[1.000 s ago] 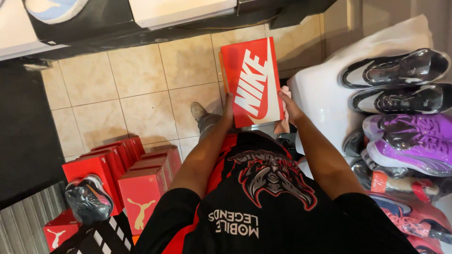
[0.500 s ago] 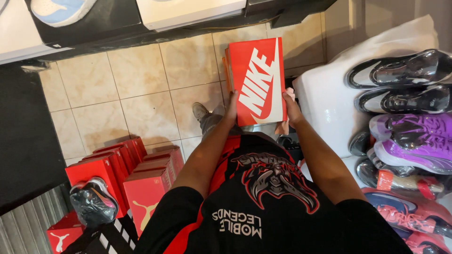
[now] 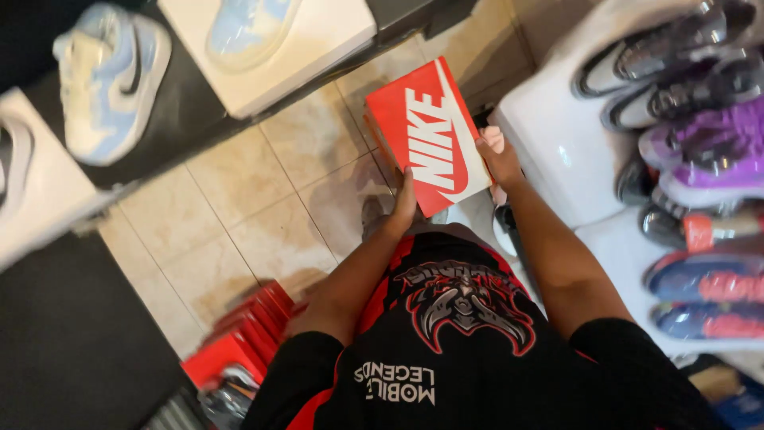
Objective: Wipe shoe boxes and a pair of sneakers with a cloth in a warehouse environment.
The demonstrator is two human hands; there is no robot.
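Red shoebox (image 3: 430,135), one, between two hands (image 3: 403,203) (image 3: 500,159)

— What packages do you see?
— A flat red cardboard shoebox with a white emblem on its lid (image 3: 428,137), at twelve o'clock, tilted, gripped at its near edge by both hands.
— Any others?
— A row of red cardboard boxes (image 3: 239,334) on the tiled floor at seven o'clock.

There is only one view, from a camera on the person's head. It looks steeply down along the chest and both arms to the tiled floor (image 3: 263,183). The red shoebox (image 3: 430,135) is near the lens, the floor farther.
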